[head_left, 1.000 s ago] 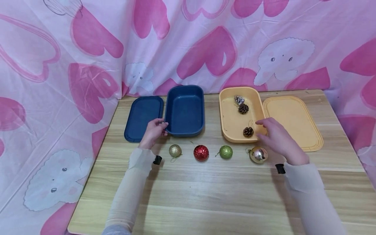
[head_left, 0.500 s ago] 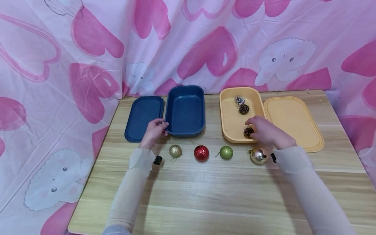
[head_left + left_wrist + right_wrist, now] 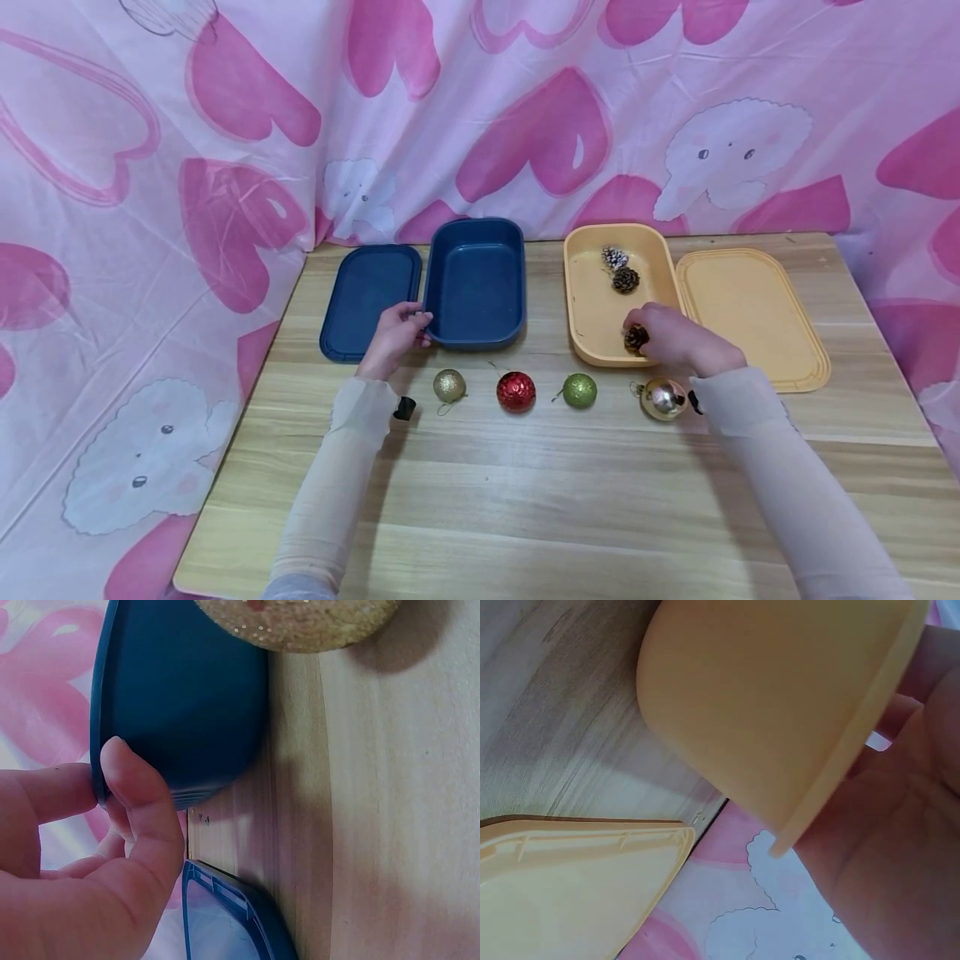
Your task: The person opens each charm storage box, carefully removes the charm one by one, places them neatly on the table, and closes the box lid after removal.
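My left hand [image 3: 395, 333] pinches the near left rim of the dark blue box [image 3: 480, 340]; thumb and index finger meet at that rim in the left wrist view. Over the near right corner of the yellow box [image 3: 600, 360] reaches my right hand [image 3: 678, 337], its fingers curled on a brown pine cone [image 3: 636, 337] at the bottom. In the right wrist view the box wall hides the fingertips and the cone. Farther back in the same box lie a second brown pine cone [image 3: 626, 280] and a white-tipped pine cone [image 3: 615, 257].
A row of baubles crosses the table in front of the boxes: gold glitter [image 3: 449, 386], red [image 3: 516, 392], green [image 3: 580, 390] and shiny gold [image 3: 663, 399]. The blue lid [image 3: 372, 302] lies left, the yellow lid [image 3: 753, 317] right. A patterned pink curtain [image 3: 540, 125] hangs behind.
My right hand has moved left from the yellow box's right rim into the box, and its fingers have closed on the near pine cone. My left hand stays at the blue rim.
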The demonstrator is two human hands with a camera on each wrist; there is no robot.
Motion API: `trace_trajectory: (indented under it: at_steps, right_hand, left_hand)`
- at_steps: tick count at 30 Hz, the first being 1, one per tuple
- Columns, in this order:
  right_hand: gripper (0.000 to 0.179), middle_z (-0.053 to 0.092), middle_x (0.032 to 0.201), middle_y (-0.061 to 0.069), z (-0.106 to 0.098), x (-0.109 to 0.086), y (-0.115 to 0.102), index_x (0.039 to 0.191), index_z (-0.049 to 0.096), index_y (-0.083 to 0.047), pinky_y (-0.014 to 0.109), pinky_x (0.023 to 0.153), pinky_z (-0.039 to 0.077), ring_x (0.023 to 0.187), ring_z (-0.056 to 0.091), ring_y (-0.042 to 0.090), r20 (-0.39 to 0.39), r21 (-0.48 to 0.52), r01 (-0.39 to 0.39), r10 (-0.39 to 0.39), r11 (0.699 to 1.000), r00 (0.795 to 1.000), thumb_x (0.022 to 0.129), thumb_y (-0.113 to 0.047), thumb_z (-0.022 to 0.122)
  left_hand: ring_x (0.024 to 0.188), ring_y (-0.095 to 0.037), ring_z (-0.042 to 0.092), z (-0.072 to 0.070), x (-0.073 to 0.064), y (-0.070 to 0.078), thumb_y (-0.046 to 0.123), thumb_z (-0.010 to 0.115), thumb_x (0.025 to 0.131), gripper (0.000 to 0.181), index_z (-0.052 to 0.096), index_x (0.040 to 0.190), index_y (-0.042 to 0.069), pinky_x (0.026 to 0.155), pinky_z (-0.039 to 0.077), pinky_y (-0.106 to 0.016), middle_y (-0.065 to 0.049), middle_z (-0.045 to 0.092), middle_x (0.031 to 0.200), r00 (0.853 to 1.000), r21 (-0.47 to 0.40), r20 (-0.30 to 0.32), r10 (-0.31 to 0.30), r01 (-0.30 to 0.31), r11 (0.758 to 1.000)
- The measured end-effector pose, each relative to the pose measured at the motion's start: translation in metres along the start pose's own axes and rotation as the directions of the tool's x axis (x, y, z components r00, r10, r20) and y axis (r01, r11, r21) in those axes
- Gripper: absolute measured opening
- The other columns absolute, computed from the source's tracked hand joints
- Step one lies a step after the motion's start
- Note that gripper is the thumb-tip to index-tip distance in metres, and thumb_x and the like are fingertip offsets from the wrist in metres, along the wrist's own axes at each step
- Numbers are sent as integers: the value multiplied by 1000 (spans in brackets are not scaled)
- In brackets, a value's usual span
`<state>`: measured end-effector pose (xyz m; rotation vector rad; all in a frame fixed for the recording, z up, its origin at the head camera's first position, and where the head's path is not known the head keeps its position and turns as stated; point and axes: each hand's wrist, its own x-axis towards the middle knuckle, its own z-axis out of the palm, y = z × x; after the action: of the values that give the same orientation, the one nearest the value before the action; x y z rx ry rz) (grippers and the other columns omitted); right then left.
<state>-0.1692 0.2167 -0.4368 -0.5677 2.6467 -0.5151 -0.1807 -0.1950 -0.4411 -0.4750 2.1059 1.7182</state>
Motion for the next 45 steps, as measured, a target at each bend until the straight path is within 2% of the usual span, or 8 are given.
trace_trajectory:
  at_steps: [10,19,33,40,45]
  right_hand:
    - [24,62,96,12,1,2,0,100,65,-2,47,84,48,89,57,27,-10,-5,29,-29,1000,1000,77,3,62]
    - [18,62,90,9,4,6,3,95,64,-5,42,78,48,82,55,22,-27,-17,53,-54,998,998,78,0,63]
    - [18,63,90,7,-1,6,3,99,64,-4,38,76,48,83,55,22,-16,28,15,-15,999,1000,81,-2,65]
    - [26,63,100,16,-8,3,1,106,64,2,47,86,49,92,57,28,-81,31,44,-41,999,996,81,-6,66]
    - [33,59,106,21,-14,-2,-1,112,62,4,51,89,47,96,57,32,-127,58,31,-24,998,992,83,-11,67]
  left_hand:
    - [64,-10,56,0,14,-17,13,54,99,46,42,141,0,62,52,-19,-21,52,125,999,-14,-25,48,-48,999]
    - [64,-10,56,0,15,-18,13,54,99,45,43,140,0,60,53,-19,-22,54,123,998,-13,-35,51,-51,999]
    - [64,-10,56,0,14,-18,12,54,99,45,42,140,0,61,53,-19,-19,54,119,998,-11,-39,49,-49,999]
    - [65,-10,56,0,13,-17,13,54,99,45,42,141,1,62,53,-19,-20,55,122,998,-8,-39,47,-48,999]
    - [64,-10,56,0,13,-17,14,54,99,45,43,141,1,62,53,-19,-20,55,122,998,-2,-35,48,-48,999]
